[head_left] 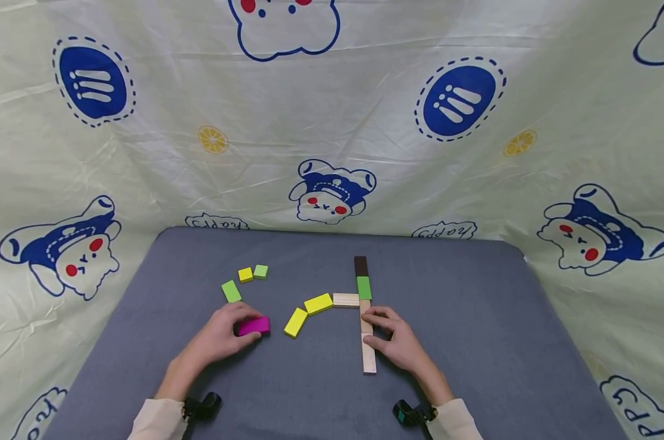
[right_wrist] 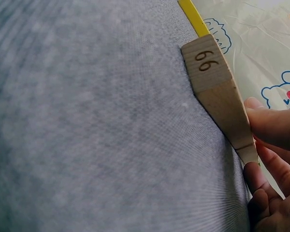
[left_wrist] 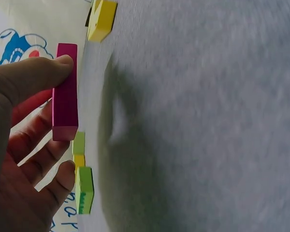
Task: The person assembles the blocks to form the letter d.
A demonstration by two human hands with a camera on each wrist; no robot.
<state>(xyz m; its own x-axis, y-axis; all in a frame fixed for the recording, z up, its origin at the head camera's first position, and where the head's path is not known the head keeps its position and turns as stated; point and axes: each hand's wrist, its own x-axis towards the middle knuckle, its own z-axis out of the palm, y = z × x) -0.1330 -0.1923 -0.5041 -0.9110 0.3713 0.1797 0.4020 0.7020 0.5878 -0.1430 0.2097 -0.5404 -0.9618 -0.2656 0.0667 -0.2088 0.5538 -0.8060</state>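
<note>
My left hand (head_left: 225, 332) grips a magenta block (head_left: 254, 326) between thumb and fingers. In the left wrist view the thumb (left_wrist: 63, 65) presses on one face of that magenta block (left_wrist: 65, 101). My right hand (head_left: 400, 342) rests its thumb and fingertips on a line of plain wooden blocks (head_left: 368, 355), the thumb nearer me than the fingers. The right wrist view shows a wooden block (right_wrist: 212, 92) marked 66 on its near end. Farther along that line lie a green block (head_left: 364, 288) and a dark brown block (head_left: 361, 266).
From the line, a plain wooden block (head_left: 345, 300) branches left, followed by a yellow block (head_left: 318, 304) and another yellow block (head_left: 296, 322). Beyond the left hand sit a green block (head_left: 231, 291), a small yellow block (head_left: 246, 274) and a small green block (head_left: 261, 272). A printed sheet (head_left: 332, 122) hangs behind the table.
</note>
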